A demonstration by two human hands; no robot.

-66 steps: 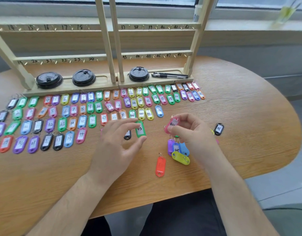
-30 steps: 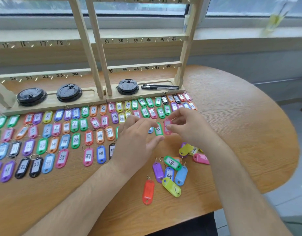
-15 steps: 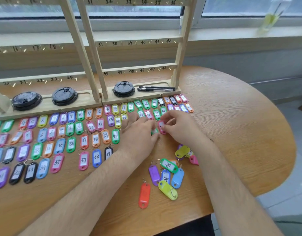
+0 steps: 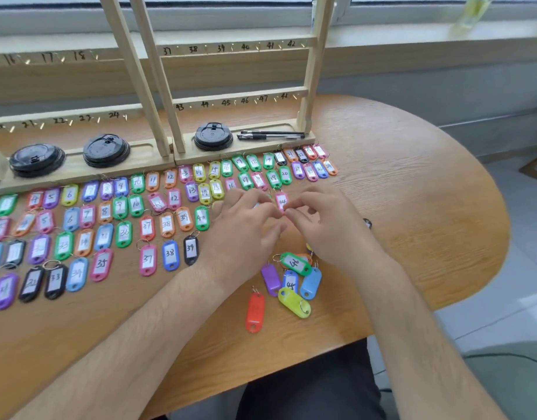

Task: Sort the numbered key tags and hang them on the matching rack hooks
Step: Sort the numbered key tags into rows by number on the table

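- Sorting is the step I am judging to be in hand. No tag is hanging on the rails of the rack [image 4: 240, 100] that I am seeing, and the sorted tags [image 4: 167, 225] are lying in numbered rows to the left of the fingers.
- Right hand [image 4: 328, 228] is pinching the pink tag [image 4: 281, 201], marked 44. Its fingers [image 4: 303, 201] are pressing together on the tag's near end, and the tag is lying flat on the surface [image 4: 412, 192].
- Left hand [image 4: 246, 228] is resting with its fingers [image 4: 255, 201] bent, the tips just beside that same tag. I am not managing to tell whether they are gripping anything underneath.
- Next move, as I am reading it, is calling for the 44 to be lined up at the end of the rows, then a reach for the loose heap.
- That heap is lying nearer me than the fingers, by the right wrist: a green tag [image 4: 295, 263], a purple tag [image 4: 271, 278], a blue tag [image 4: 311, 283], a yellow tag [image 4: 294, 302] and an orange tag [image 4: 255, 312].
- Several of these are showing no label, so I am expecting to flip them to read the numbers.
- Containers are sitting beyond the fingers, in the rack's base. The right trough [image 4: 261, 147] is holding one black lid [image 4: 213, 136] and two pens [image 4: 271, 135] side by side.
- The left trough [image 4: 140, 150] is holding two more lids [image 4: 106, 150].
- I am seeing no tags in either.
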